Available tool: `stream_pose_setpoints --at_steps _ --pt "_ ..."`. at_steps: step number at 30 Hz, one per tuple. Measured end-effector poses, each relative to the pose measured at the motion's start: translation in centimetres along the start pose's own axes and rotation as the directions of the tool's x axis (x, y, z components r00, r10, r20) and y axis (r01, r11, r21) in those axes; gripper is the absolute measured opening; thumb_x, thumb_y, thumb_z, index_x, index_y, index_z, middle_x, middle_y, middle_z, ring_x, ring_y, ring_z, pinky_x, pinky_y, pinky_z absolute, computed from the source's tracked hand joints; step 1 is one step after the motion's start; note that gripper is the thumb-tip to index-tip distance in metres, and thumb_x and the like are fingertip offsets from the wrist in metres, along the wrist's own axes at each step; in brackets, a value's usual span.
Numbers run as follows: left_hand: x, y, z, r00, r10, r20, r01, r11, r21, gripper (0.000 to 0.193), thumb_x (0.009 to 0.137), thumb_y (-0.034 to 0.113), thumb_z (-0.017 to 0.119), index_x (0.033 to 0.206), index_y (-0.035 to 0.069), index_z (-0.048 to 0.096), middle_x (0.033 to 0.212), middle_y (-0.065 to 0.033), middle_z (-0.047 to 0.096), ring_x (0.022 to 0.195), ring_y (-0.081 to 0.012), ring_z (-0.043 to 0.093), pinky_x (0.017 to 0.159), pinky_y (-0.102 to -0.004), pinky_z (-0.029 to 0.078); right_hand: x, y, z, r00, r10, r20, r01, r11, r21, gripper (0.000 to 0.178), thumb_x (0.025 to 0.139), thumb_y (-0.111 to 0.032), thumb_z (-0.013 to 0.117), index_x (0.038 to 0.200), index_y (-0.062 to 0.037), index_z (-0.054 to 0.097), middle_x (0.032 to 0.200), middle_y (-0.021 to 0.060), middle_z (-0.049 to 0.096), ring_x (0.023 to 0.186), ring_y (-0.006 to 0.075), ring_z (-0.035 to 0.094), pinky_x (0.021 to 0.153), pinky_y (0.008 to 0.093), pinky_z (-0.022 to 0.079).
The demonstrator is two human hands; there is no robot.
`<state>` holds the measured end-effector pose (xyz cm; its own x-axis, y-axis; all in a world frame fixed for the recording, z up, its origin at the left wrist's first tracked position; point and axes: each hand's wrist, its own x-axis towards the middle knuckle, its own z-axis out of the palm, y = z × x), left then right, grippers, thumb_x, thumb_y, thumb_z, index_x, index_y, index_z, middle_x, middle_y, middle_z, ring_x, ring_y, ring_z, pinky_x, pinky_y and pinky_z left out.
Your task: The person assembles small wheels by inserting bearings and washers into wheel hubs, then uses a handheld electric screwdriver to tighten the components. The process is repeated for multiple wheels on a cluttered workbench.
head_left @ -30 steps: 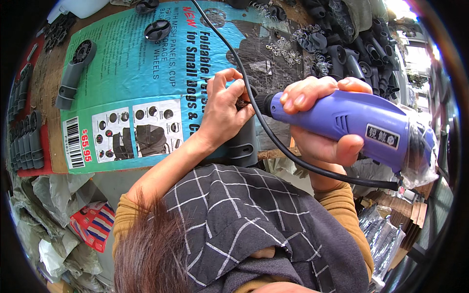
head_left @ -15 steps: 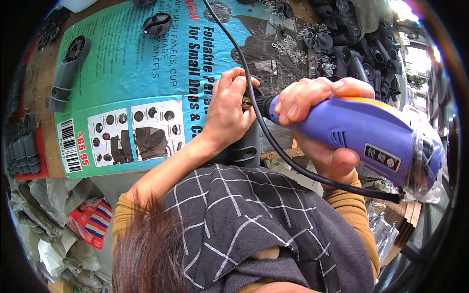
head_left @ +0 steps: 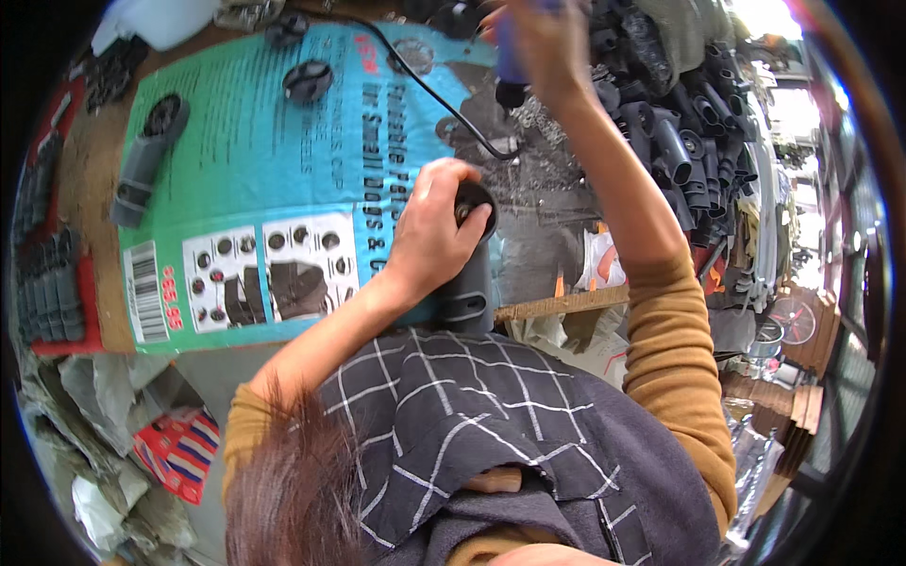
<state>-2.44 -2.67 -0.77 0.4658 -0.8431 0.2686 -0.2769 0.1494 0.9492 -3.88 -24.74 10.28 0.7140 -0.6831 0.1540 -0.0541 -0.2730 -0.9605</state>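
Observation:
My left hand [head_left: 436, 226] is wrapped round the upper end of a grey plastic tube fitting [head_left: 469, 283] at the table's near edge. The fitting has a dark round socket with a small brass-coloured piece inside; its lower end, with a slot, rests against the checked apron. At the far edge my right hand [head_left: 555, 47], smeared by motion, holds a purple corded electric screwdriver [head_left: 511, 58], its dark nose pointing down. A black cord [head_left: 434, 94] lies across the printed sheet. Another grey fitting [head_left: 149, 160] lies at the left.
A blue-green printed sheet [head_left: 226, 141] covers the table. Two dark round caps, including a near one [head_left: 308, 81], lie on it. Dark tube parts [head_left: 675, 151] are heaped at the far right, near small metal pieces [head_left: 538, 127]. Several grey fittings [head_left: 52, 288] stand in a red tray at the left.
My right hand has lifted the electric screwdriver off the fitting and carried it to the far edge, the cord moving away with it. My left hand stays on the fitting, whose socket now shows.

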Motion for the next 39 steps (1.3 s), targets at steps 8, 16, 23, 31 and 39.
stream_pose_setpoints --at_steps 8,16,23,31,39 --pt "0.5 1.2 -1.1 0.981 -0.129 0.147 0.129 0.992 0.011 0.032 0.084 0.009 0.065 0.113 -0.001 0.057 0.109 -0.018 0.061 0.102 -0.0301 0.059 0.092 -0.0361 0.045 1.7 7.1 3.1 0.953 -0.294 0.077 0.26 0.656 -0.709 0.052 0.073 -0.018 0.077 0.118 0.0 0.058 0.109 0.019 0.061 0.105 0.0363 0.059 0.094 0.0414 0.047" --pt "9.9 3.8 -0.8 0.946 0.219 -0.238 -0.22 0.975 0.021 0.033 0.092 0.016 0.063 0.12 0.001 0.052 0.124 -0.0139 0.049 0.118 -0.0288 0.047 0.102 -0.0387 0.037 -13.5 0.8 -1.3 0.946 0.296 0.133 -0.288 0.955 -0.077 0.06 0.083 -0.044 0.073 0.119 0.0004 0.056 0.098 0.0133 0.062 0.093 0.0207 0.062 0.083 0.0356 0.049" --pt "9.4 -1.3 -13.4 0.954 0.259 -0.151 -0.134 0.819 0.558 0.041 0.082 0.021 0.074 0.118 0.006 0.059 0.132 -0.014 0.048 0.128 -0.0301 0.042 0.106 -0.0432 0.035 -11.9 1.9 -23.3 0.745 -0.156 -0.648 -0.351 0.734 -0.581 0.05 0.082 -0.047 0.071 0.101 -0.0008 0.067 0.092 0.0137 0.071 0.084 0.0233 0.068 0.073 0.0374 0.052" --pt "6.8 -6.5 -33.8 0.857 -0.432 -0.281 0.431 0.301 0.851 0.094 0.069 0.024 0.071 0.15 0.006 0.027 0.144 -0.0313 0.037 0.128 -0.0452 0.043 0.106 -0.0486 0.038 -13.2 8.5 -38.2 0.658 -0.1 -0.747 -0.724 0.19 -0.663 0.057 0.08 -0.056 0.066 0.111 -0.0082 0.069 0.111 0.0199 0.068 0.106 0.0332 0.064 0.092 0.0412 0.047" --pt "5.0 2.3 -17.9 0.943 -0.305 0.132 0.157 0.759 0.631 0.105 0.066 0.038 0.08 0.153 0.016 0.025 0.122 -0.0203 0.043 0.11 -0.0345 0.05 0.097 -0.0449 0.044 -7.8 4.8 -20.6 0.937 -0.295 -0.188 -0.108 0.269 -0.957 0.028 0.083 -0.038 0.067 0.081 -0.0109 0.074 0.086 0.0093 0.07 0.091 0.0294 0.065 0.079 0.0441 0.051"
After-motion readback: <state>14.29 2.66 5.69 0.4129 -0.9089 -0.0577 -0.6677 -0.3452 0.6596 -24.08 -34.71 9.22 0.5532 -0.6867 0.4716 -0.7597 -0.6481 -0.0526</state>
